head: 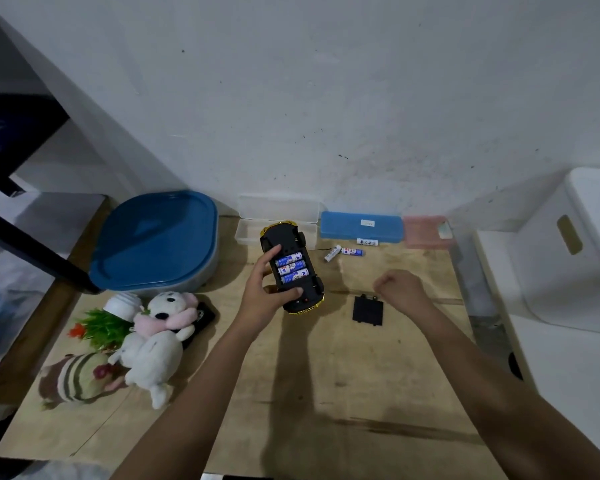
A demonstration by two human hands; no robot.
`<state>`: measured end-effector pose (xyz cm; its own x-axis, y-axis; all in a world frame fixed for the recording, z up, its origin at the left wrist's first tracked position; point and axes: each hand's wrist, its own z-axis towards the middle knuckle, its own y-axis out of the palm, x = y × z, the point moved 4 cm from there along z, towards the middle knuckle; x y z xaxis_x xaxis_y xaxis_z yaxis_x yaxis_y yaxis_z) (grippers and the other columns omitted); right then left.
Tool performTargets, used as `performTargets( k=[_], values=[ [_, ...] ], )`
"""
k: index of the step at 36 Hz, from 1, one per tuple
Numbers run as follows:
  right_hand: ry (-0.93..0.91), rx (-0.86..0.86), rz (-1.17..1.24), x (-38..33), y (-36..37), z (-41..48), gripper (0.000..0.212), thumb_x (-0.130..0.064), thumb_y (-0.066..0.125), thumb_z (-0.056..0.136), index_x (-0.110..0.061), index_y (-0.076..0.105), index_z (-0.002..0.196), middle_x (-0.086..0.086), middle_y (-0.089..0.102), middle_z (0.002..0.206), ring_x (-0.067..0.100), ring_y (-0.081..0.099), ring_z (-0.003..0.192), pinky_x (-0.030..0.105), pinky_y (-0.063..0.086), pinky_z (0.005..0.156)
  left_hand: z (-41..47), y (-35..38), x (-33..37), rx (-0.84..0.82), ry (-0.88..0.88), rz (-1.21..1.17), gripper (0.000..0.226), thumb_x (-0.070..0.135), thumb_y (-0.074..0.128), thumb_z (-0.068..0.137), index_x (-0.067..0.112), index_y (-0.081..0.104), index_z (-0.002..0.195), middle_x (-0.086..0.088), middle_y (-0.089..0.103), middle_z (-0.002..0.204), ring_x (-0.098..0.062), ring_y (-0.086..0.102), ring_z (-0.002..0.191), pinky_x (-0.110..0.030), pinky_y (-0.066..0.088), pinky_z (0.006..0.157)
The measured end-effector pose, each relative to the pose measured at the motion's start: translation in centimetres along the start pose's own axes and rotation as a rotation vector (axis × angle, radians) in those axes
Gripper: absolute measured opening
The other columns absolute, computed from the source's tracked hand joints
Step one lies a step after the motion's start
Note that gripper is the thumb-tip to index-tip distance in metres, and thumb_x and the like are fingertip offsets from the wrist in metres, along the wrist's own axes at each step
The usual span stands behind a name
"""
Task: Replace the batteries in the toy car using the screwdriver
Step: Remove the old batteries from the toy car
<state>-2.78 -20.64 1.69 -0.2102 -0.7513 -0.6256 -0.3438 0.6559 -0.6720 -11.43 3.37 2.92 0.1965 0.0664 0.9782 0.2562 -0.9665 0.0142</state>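
Two bare forearms, no sleeves, watch or rings

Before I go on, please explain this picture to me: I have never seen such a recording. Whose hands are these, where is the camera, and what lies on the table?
There is no machine here. A person wears one camera on the head, so it looks down at their own two bare arms. The left hand holds an upturned black and yellow toy car; three blue batteries sit in its open compartment. The right hand is curled into a loose fist above the wooden table, and I cannot tell whether it holds anything. Beside it lies the flat black battery cover. Further back lie two loose batteries and a blue plastic case. Soft toys lie at the left.
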Motion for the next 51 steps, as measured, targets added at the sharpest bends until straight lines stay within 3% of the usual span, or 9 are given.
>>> performTargets(
  k=[3, 6, 10, 16, 18, 24, 33, 42, 51],
  values=[
    [-0.152, -0.044, 0.226, -5.0, -0.7, -1.0, 0.01, -0.013, 0.058, 0.088, -0.015, 0.067, 0.085, -0.001, 0.065, 0.081, 0.01, 0.059, 0.069, 0.023, 0.049, 0.07, 0.0, 0.7, 1.0, 0.0, 0.04, 0.003, 0.082, -0.004, 0.079, 0.066, 0.051, 0.048, 0.119, -0.006, 0.05, 0.128, -0.029, 0.055, 0.114, -0.023, 0.055, 0.072],
    [-0.276, -0.057, 0.319, -9.1, -0.9, -2.0, 0.011, -0.015, 0.059, 0.089, -0.014, 0.069, 0.094, -0.006, 0.064, 0.075, 0.005, 0.059, 0.066, 0.009, 0.048, 0.058, -0.1, 1.4, 2.5, 0.002, 0.104, 0.0, 0.082, -0.007, 0.078, 0.066, 0.045, 0.047, 0.121, -0.004, 0.049, 0.129, -0.026, 0.056, 0.112, -0.019, 0.055, 0.071],
    [-0.341, -0.04, 0.287, -11.6, -0.2, -2.7, 0.021, -0.015, 0.054, 0.092, -0.012, 0.068, 0.107, -0.001, 0.066, 0.09, 0.012, 0.06, 0.079, 0.015, 0.045, 0.064, -0.4, 2.2, 4.1, -0.015, 0.145, -0.035, 0.082, -0.013, 0.075, 0.067, 0.035, 0.045, 0.126, 0.004, 0.052, 0.12, -0.019, 0.061, 0.098, -0.016, 0.054, 0.067],
    [-0.381, 0.06, 0.199, -12.9, -0.5, -3.4, 0.025, -0.015, 0.049, 0.094, -0.009, 0.066, 0.111, 0.006, 0.067, 0.104, 0.016, 0.06, 0.09, 0.031, 0.051, 0.083, -0.3, 2.5, 4.7, 0.014, 0.194, 0.048, 0.087, -0.003, 0.081, 0.064, 0.05, 0.045, 0.124, 0.011, 0.048, 0.124, -0.023, 0.056, 0.115, -0.042, 0.055, 0.088],
    [-0.388, 0.076, 0.186, -13.1, -0.6, -3.5, 0.025, -0.016, 0.049, 0.095, -0.009, 0.066, 0.112, 0.005, 0.067, 0.102, 0.013, 0.058, 0.087, 0.03, 0.051, 0.082, -0.3, 2.6, 4.8, 0.027, 0.209, 0.072, 0.088, -0.002, 0.082, 0.064, 0.045, 0.045, 0.128, 0.014, 0.047, 0.124, -0.02, 0.053, 0.118, -0.04, 0.053, 0.091],
    [-0.308, 0.101, 0.332, -12.8, -0.9, -3.2, 0.024, -0.01, 0.044, 0.096, -0.005, 0.067, 0.099, -0.005, 0.059, 0.073, 0.009, 0.055, 0.066, 0.019, 0.048, 0.065, -0.4, 3.0, 5.1, 0.002, 0.256, 0.138, 0.091, 0.001, 0.082, 0.063, 0.041, 0.042, 0.134, 0.011, 0.048, 0.13, -0.014, 0.051, 0.12, -0.04, 0.05, 0.095],
    [-0.303, 0.136, 0.441, -12.4, -1.9, -2.7, 0.021, -0.009, 0.043, 0.096, -0.008, 0.063, 0.09, -0.004, 0.059, 0.071, 0.007, 0.054, 0.062, 0.005, 0.045, 0.051, -0.5, 3.6, 6.2, -0.021, 0.274, 0.153, 0.09, 0.005, 0.082, 0.065, 0.052, 0.04, 0.13, 0.024, 0.045, 0.127, -0.019, 0.054, 0.117, -0.046, 0.053, 0.09],
    [-0.385, 0.128, 0.511, -13.2, -3.1, -3.4, 0.018, -0.012, 0.046, 0.096, -0.012, 0.059, 0.083, -0.003, 0.063, 0.081, 0.006, 0.06, 0.074, 0.013, 0.051, 0.062, -0.1, 4.0, 7.2, -0.003, 0.268, 0.11, 0.09, 0.003, 0.082, 0.065, 0.051, 0.042, 0.128, 0.013, 0.048, 0.129, -0.019, 0.056, 0.114, -0.044, 0.054, 0.088],
    [-0.486, 0.205, 0.504, -14.4, -4.0, -4.3, 0.018, -0.015, 0.074, 0.077, -0.019, 0.057, 0.072, -0.005, 0.066, 0.08, 0.011, 0.066, 0.081, 0.026, 0.056, 0.071, 0.2, 4.3, 7.9, 0.007, 0.296, 0.098, 0.089, 0.002, 0.082, 0.064, 0.05, 0.042, 0.127, 0.007, 0.049, 0.13, -0.02, 0.054, 0.116, -0.04, 0.054, 0.088]
  ],
)
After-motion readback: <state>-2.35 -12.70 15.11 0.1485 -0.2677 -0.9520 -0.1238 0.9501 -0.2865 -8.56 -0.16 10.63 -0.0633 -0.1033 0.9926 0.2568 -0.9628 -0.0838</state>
